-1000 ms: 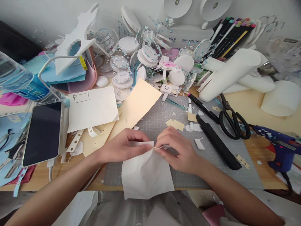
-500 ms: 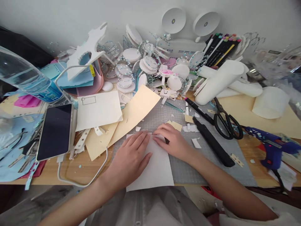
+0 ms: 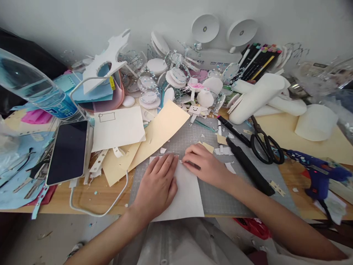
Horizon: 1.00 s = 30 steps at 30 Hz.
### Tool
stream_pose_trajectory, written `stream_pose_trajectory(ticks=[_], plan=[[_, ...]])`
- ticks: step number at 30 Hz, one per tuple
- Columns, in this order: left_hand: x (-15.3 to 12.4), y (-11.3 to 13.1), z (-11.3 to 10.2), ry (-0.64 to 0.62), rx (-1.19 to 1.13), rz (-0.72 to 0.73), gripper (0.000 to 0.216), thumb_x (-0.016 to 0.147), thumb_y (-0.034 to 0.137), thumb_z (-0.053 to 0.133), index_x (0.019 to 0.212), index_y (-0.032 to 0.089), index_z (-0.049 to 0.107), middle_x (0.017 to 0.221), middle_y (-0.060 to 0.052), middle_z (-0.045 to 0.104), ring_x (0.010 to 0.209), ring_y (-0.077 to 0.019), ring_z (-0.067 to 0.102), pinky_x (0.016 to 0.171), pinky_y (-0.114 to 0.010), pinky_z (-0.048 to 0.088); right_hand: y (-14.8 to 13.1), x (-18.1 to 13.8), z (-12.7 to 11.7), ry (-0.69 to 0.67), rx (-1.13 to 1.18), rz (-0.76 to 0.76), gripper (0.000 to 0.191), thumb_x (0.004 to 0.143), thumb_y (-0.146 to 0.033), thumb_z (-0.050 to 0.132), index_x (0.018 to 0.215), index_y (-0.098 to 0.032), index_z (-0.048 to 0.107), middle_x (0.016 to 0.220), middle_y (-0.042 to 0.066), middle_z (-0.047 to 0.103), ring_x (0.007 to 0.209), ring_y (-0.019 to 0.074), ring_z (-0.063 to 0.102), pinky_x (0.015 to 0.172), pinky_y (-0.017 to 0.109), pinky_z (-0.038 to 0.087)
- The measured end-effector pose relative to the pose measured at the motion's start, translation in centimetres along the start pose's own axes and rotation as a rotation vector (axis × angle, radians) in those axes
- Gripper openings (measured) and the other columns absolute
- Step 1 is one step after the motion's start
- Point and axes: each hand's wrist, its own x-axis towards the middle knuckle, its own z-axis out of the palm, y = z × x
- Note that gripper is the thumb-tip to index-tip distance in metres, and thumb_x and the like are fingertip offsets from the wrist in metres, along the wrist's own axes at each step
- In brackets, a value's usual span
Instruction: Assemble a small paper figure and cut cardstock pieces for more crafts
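A white sheet of paper lies on the grey cutting mat and reaches over the table's front edge. My left hand rests flat on its upper left part, fingers stretched out and close together. Beside those fingertips, at the sheet's top edge, my right hand is closed with thumb and fingertips nearly meeting. A small dark patch shows between its fingers; whether it is an object or a shadowed gap is unclear. Small paper scraps lie just beyond the sheet.
On the right are a black craft knife, scissors, a blue glue gun and white rolls. Leftward lie cream card strips, a sketched sheet, a phone and a water bottle. White discs crowd the back.
My right hand has lifted slightly and shifted a little right, apart from my left fingertips. The left hand stays flat on the sheet. The view has shifted slightly.
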Motion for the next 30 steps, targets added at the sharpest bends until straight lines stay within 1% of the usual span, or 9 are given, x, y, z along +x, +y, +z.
stream_pose_trajectory(ticks=[5, 12, 15, 17, 20, 23, 26, 28, 30], plan=[[0.0, 0.1, -0.1, -0.013, 0.018, -0.019, 0.052, 0.098, 0.025, 0.032, 0.149, 0.014, 0.038, 0.151, -0.006, 0.046, 0.139, -0.0234, 0.04, 0.118, -0.046, 0.024, -0.7, -1.4, 0.6, 0.065, -0.128, -0.043, 0.02, 0.097, -0.014, 0.049, 0.085, -0.015, 0.066, 0.086, 0.007, 0.058, 0.083, 0.0187, 0.051, 0.079, 0.034, 0.047], [0.0, 0.2, -0.1, -0.009, 0.034, -0.028, 0.052, 0.099, 0.026, 0.032, 0.149, 0.015, 0.037, 0.151, -0.005, 0.046, 0.14, -0.0227, 0.039, 0.12, -0.045, 0.02, -0.8, -2.1, 1.4, 0.093, -0.142, -0.035, 0.016, 0.097, -0.013, 0.05, 0.091, -0.016, 0.065, 0.086, 0.006, 0.059, 0.083, 0.0184, 0.051, 0.081, 0.035, 0.047], [-0.1, 0.2, 0.0, -0.007, 0.033, -0.023, 0.052, 0.099, 0.027, 0.032, 0.149, 0.015, 0.037, 0.151, -0.006, 0.046, 0.14, -0.0232, 0.039, 0.12, -0.045, 0.02, -1.0, -2.0, 1.4, 0.124, -0.119, 0.001, 0.012, 0.096, -0.014, 0.052, 0.093, -0.017, 0.064, 0.088, 0.006, 0.059, 0.084, 0.019, 0.052, 0.081, 0.037, 0.047], [-0.2, 0.1, 0.0, -0.003, 0.036, -0.017, 0.053, 0.099, 0.029, 0.034, 0.149, 0.013, 0.037, 0.151, -0.008, 0.046, 0.14, -0.0246, 0.04, 0.119, -0.046, 0.022, -1.0, -1.6, 1.1, 0.14, -0.084, 0.059, 0.009, 0.093, -0.016, 0.056, 0.098, -0.018, 0.063, 0.093, 0.008, 0.06, 0.09, 0.0213, 0.053, 0.085, 0.039, 0.046], [-0.2, 0.1, 0.0, 0.017, 0.049, -0.014, 0.054, 0.098, 0.033, 0.038, 0.148, 0.011, 0.039, 0.153, -0.011, 0.042, 0.14, -0.0279, 0.039, 0.118, -0.048, 0.025, -1.1, -0.5, 0.5, 0.05, 0.014, 0.203, 0.012, 0.088, -0.015, 0.059, 0.1, -0.018, 0.061, 0.095, 0.008, 0.061, 0.095, 0.0233, 0.054, 0.086, 0.041, 0.045], [-0.2, 0.0, 0.2, 0.038, 0.054, -0.017, 0.057, 0.097, 0.034, 0.04, 0.147, 0.008, 0.038, 0.155, -0.014, 0.038, 0.142, -0.0301, 0.037, 0.118, -0.048, 0.027, -1.0, 0.7, 0.1, -0.073, 0.077, 0.309, 0.009, 0.083, -0.012, 0.062, 0.089, -0.018, 0.059, 0.077, 0.002, 0.057, 0.078, 0.0198, 0.054, 0.074, 0.036, 0.046], [-0.3, 0.0, 0.3, 0.045, 0.028, -0.011, 0.057, 0.096, 0.032, 0.042, 0.147, 0.007, 0.036, 0.154, -0.015, 0.04, 0.142, -0.0302, 0.036, 0.118, -0.049, 0.027, -1.2, 1.4, -0.1, -0.117, 0.083, 0.327, 0.013, 0.082, -0.011, 0.062, 0.076, -0.019, 0.053, 0.071, 0.0, 0.053, 0.073, 0.0184, 0.052, 0.068, 0.033, 0.043], [-0.5, 0.0, 0.0, 0.055, -0.015, -0.012, 0.055, 0.096, 0.03, 0.044, 0.146, 0.007, 0.037, 0.151, -0.015, 0.044, 0.142, -0.0298, 0.036, 0.118, -0.05, 0.026, -1.4, 1.5, -0.4, -0.144, 0.095, 0.311, 0.016, 0.085, -0.011, 0.059, 0.075, -0.02, 0.051, 0.077, 0.001, 0.056, 0.081, 0.0186, 0.053, 0.073, 0.033, 0.043], [-0.5, -0.2, -1.1, 0.074, -0.088, -0.012, 0.054, 0.096, 0.03, 0.046, 0.145, 0.008, 0.037, 0.148, -0.016, 0.047, 0.141, -0.0288, 0.036, 0.117, -0.049, 0.027, -1.8, 1.4, -1.0, -0.171, 0.162, 0.282, 0.012, 0.088, -0.014, 0.058, 0.08, -0.02, 0.052, 0.086, 0.002, 0.057, 0.089, 0.0179, 0.054, 0.078, 0.031, 0.043]])
